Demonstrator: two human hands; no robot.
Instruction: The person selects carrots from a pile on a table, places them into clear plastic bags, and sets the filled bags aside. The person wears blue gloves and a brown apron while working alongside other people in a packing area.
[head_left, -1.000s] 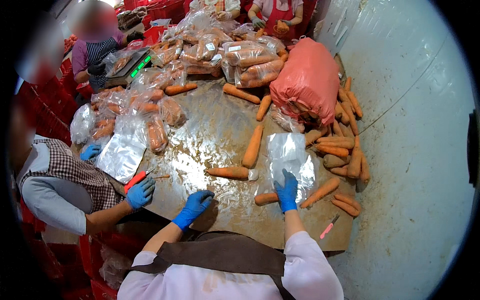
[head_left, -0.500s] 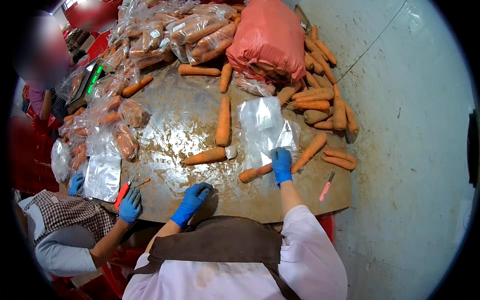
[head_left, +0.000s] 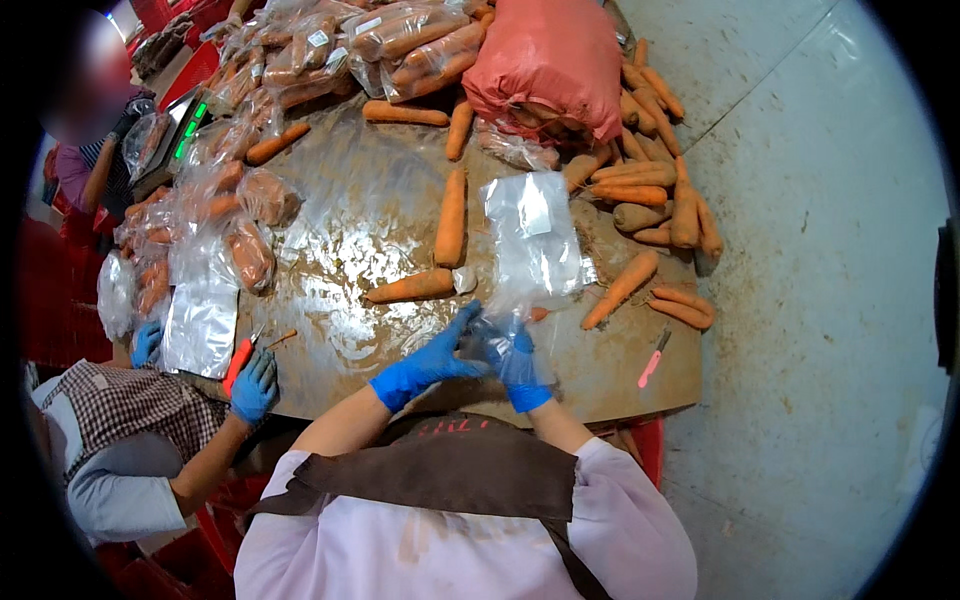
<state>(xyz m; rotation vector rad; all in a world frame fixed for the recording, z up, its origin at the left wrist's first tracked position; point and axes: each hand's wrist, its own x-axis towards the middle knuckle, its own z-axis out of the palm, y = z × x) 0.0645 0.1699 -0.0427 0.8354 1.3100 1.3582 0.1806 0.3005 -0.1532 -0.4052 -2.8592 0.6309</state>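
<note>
A clear plastic bag [head_left: 494, 338] is between my two gloved hands at the table's near edge. My right hand [head_left: 520, 368], in a blue glove, is closed on it, and the film covers part of its fingers. From the left, my left hand [head_left: 430, 362] reaches to the bag's side with fingers and thumb apart. Just beyond lies a stack of flat clear bags [head_left: 535, 235]. The orange tip of a carrot [head_left: 539, 313] shows beside my right hand; the rest of it is hidden.
Loose carrots [head_left: 620, 290] lie right of the stack, near a pink-handled knife [head_left: 654, 362]. A red sack [head_left: 545, 65] stands at the back, bagged carrots [head_left: 270, 195] at the left. A co-worker's gloved hand [head_left: 254, 385] rests by a red-handled cutter [head_left: 240, 362].
My right hand has drawn back from the stack with a bag. My left hand has moved up and right to meet it. The carrot by my right hand is now mostly hidden.
</note>
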